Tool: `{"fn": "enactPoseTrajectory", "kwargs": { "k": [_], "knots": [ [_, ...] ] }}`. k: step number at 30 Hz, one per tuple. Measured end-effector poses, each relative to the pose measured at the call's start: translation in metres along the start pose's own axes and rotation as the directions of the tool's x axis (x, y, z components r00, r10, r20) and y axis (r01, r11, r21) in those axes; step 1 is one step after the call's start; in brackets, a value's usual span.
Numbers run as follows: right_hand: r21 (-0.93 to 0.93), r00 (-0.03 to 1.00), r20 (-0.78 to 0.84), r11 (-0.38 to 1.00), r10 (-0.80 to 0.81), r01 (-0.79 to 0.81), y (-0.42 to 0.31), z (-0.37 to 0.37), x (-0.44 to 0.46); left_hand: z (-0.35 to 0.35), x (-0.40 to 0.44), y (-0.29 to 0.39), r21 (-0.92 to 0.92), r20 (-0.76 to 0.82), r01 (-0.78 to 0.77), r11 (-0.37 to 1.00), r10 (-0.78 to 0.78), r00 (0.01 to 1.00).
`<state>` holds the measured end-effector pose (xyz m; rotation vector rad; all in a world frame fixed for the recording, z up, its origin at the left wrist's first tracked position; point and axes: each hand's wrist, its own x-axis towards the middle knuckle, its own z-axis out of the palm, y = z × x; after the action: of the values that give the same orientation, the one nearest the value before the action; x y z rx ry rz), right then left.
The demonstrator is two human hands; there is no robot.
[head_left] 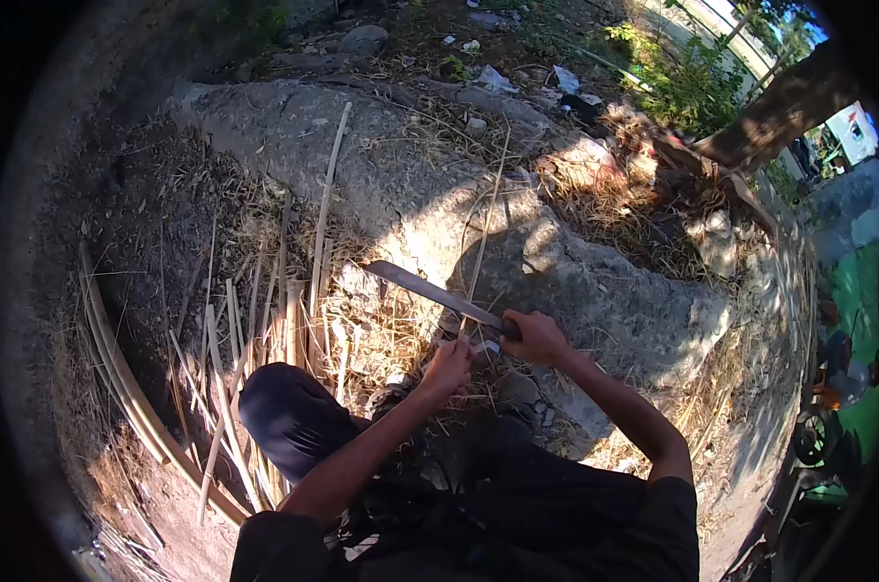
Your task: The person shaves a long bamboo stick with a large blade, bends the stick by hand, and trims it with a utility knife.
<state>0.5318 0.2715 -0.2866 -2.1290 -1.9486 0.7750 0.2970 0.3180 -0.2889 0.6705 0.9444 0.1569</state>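
Observation:
My right hand is closed round the dark handle of a machete, whose long blade points up and to the left. Just below the blade, my left hand pinches the near end of a thin, pale strip that looks like split bamboo or cane. The strip runs away from me over the rock, and the blade crosses it close to my left fingers. Whether the edge touches the strip I cannot tell.
A big grey rock lies in front of me. Several split poles and strips lie to the left, beside a long curved pole. Straw-like shavings cover the ground. A tree trunk leans at the upper right.

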Motion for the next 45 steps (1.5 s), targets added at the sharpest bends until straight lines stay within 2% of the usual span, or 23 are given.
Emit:
{"fn": "enactPoseTrajectory", "kwargs": {
  "k": [2, 3, 6, 7, 9, 10, 12, 15, 18, 21, 23, 26, 30, 32, 33, 35, 36, 38, 39, 41, 42, 44, 45],
  "knots": [
    [0.177, 0.993, -0.095, 0.981, -0.064, 0.08, -0.001, 0.013, -0.004, 0.003, -0.004, 0.01, -0.063, 0.03, 0.025, 0.998, -0.023, 0.999],
    [0.18, 0.994, -0.098, 0.981, -0.055, 0.072, 0.003, 0.017, -0.003, 0.004, -0.006, 0.013, -0.133, 0.055, 0.049, 0.99, -0.042, 0.998],
    [0.241, 0.995, -0.098, 0.97, -0.008, 0.031, 0.007, 0.016, 0.006, 0.008, -0.009, 0.016, -0.153, 0.108, 0.061, 0.986, -0.045, 0.993],
    [0.188, 0.995, -0.096, 0.982, 0.002, 0.016, 0.01, 0.011, 0.01, 0.006, -0.009, 0.012, -0.158, 0.106, 0.065, 0.985, -0.048, 0.993],
    [0.133, 0.995, -0.094, 0.991, 0.015, -0.002, 0.012, 0.008, 0.008, 0.003, -0.009, 0.006, -0.256, 0.204, -0.054, 0.965, 0.109, 0.973],
    [0.134, 0.991, -0.129, 0.989, -0.04, 0.057, 0.011, 0.009, 0.006, 0.004, -0.007, 0.006, -0.252, 0.208, -0.056, 0.966, 0.111, 0.972],
    [0.135, 0.982, -0.167, 0.985, -0.089, 0.112, 0.012, 0.005, 0.006, 0.008, -0.011, 0.013, -0.278, 0.262, 0.109, 0.954, -0.033, 0.964],
    [0.143, 0.998, -0.045, 0.989, -0.032, 0.038, 0.019, 0.002, 0.009, 0.01, -0.008, 0.009, -0.262, 0.213, 0.18, 0.948, -0.125, 0.969],
    [0.189, 0.997, -0.073, 0.982, 0.003, 0.011, 0.02, 0.01, 0.007, 0.005, -0.008, 0.006, -0.228, 0.2, 0.139, 0.964, -0.093, 0.975],
    [0.222, 0.987, -0.133, 0.968, -0.087, 0.115, 0.014, 0.014, 0.004, 0.013, -0.014, 0.01, -0.214, 0.17, 0.178, 0.96, -0.143, 0.975],
    [0.12, 0.999, -0.036, 0.993, 0.002, 0.002, 0.018, 0.002, 0.009, 0.015, -0.016, 0.012, -0.224, 0.174, 0.199, 0.954, -0.162, 0.971],
    [0.189, 0.991, -0.026, 0.974, 0.132, -0.125, 0.01, -0.008, 0.01, 0.016, -0.018, 0.013, -0.263, 0.183, 0.191, 0.946, -0.145, 0.972],
    [0.2, 0.999, -0.04, 0.98, -0.001, 0.009, 0.02, 0.006, 0.013, 0.018, -0.025, 0.019, -0.276, 0.2, 0.21, 0.938, -0.158, 0.967],
    [0.011, 0.992, -0.118, 0.999, -0.049, 0.051, 0.044, 0.002, 0.025, 0.022, -0.027, 0.017, -0.264, 0.204, 0.247, 0.932, -0.196, 0.959],
    [0.012, 0.993, -0.111, 0.999, -0.046, 0.047, 0.048, 0.001, 0.024, 0.025, -0.03, 0.015, -0.268, 0.206, 0.253, 0.93, -0.201, 0.958],
    [0.281, 0.963, -0.119, 0.939, 0.24, -0.199, 0.05, -0.007, 0.027, 0.028, -0.033, 0.022, -0.22, 0.205, 0.203, 0.954, -0.159, 0.966],
    [0.277, 0.963, -0.123, 0.94, 0.239, -0.198, 0.044, -0.01, 0.02, 0.029, -0.032, 0.025, -0.22, 0.208, 0.2, 0.955, -0.154, 0.966],
    [0.279, 0.996, -0.035, 0.958, 0.081, -0.068, 0.032, -0.008, 0.003, 0.029, -0.031, 0.028, -0.226, 0.216, 0.266, 0.937, -0.218, 0.952],
    [0.277, 0.996, -0.036, 0.959, 0.079, -0.066, 0.036, -0.008, 0.005, 0.028, -0.031, 0.028, -0.227, 0.216, 0.263, 0.938, -0.215, 0.952],
    [0.085, 0.987, -0.15, 0.994, -0.05, 0.064, 0.049, -0.004, 0.006, 0.029, -0.033, 0.023, -0.213, 0.243, 0.298, 0.93, -0.245, 0.939],
    [0.084, 0.988, -0.143, 0.994, -0.051, 0.064, 0.057, -0.005, 0.013, 0.031, -0.034, 0.023, -0.219, 0.243, 0.301, 0.928, -0.247, 0.938],
    [0.193, 0.953, -0.113, 0.947, 0.281, -0.257, 0.069, -0.011, 0.024, 0.034, -0.035, 0.022, -0.199, 0.226, 0.274, 0.941, -0.228, 0.947],
    [0.196, 0.951, -0.12, 0.946, 0.285, -0.258, 0.069, -0.012, 0.021, 0.034, -0.035, 0.022, -0.191, 0.228, 0.273, 0.943, -0.228, 0.947]
  ]
}}
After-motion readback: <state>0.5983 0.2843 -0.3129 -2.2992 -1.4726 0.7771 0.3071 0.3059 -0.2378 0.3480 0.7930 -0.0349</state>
